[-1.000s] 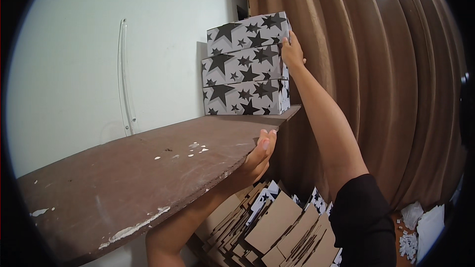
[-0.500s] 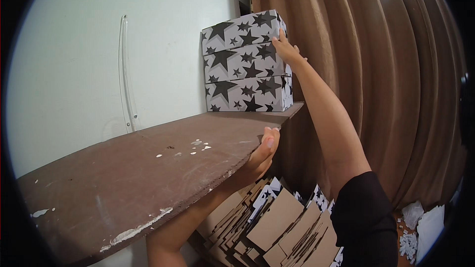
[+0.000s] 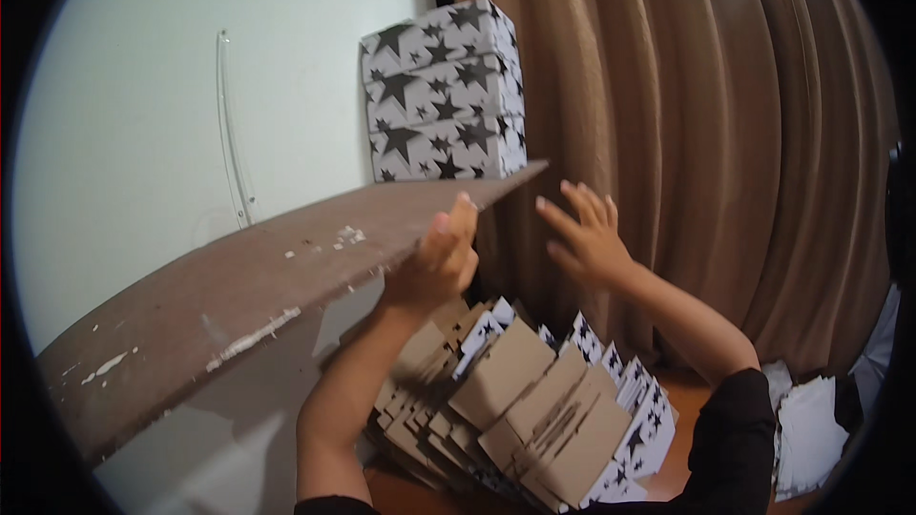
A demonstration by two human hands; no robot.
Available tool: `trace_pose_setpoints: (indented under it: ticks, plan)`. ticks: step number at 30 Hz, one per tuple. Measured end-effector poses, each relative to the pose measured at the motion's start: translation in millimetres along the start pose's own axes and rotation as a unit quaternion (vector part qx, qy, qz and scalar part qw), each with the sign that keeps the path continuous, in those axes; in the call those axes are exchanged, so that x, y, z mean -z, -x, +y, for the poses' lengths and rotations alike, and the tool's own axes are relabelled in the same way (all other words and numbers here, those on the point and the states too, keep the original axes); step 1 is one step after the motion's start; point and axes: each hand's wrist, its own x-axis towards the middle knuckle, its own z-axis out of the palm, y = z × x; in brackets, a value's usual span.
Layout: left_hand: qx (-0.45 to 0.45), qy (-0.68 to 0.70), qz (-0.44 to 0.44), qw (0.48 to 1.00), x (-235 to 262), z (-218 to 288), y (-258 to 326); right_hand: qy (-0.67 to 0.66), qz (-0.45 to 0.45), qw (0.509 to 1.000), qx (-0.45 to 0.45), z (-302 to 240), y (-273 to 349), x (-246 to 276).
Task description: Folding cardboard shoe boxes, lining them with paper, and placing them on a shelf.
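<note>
A stack of three white boxes with black stars (image 3: 442, 91) stands at the far right end of a brown wooden shelf (image 3: 286, 267). My left hand (image 3: 441, 259) grips the shelf's front edge from below, fingers curled over it. My right hand (image 3: 584, 236) hovers in the air just right of the shelf's end, fingers spread, holding nothing, well below the boxes.
Below the shelf lies a heap of flattened cardboard box blanks with star print (image 3: 525, 401). A pleated brown curtain (image 3: 706, 133) fills the right side. A white wall (image 3: 172, 86) is behind the shelf. White sheets (image 3: 811, 429) lie at the lower right.
My right hand has let go of the stacked boxes and dropped down beside the shelf's end. The view has shifted, and my left hand still holds the shelf edge.
</note>
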Motion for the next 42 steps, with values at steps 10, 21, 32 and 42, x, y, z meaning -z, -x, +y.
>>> trace_pose_setpoints:
  ticks: [10, 21, 32, 42]
  plan:
    - [0.202, 0.299, -0.099, 0.928, 46, 105, 79, -0.077, -0.159, 0.900, -0.399, -51, 338, -11]
    - [0.112, 0.605, -0.580, 0.534, 280, 301, 207, -0.097, -0.147, 0.747, -0.641, -188, 532, 40]
    - [0.222, 0.353, -0.692, 0.589, 270, 361, 181, -0.210, -0.159, 0.788, -0.556, -104, 556, 104]
    - [0.251, 0.290, -0.691, 0.613, 278, 392, 174, -0.209, -0.154, 0.787, -0.559, -57, 603, 168]
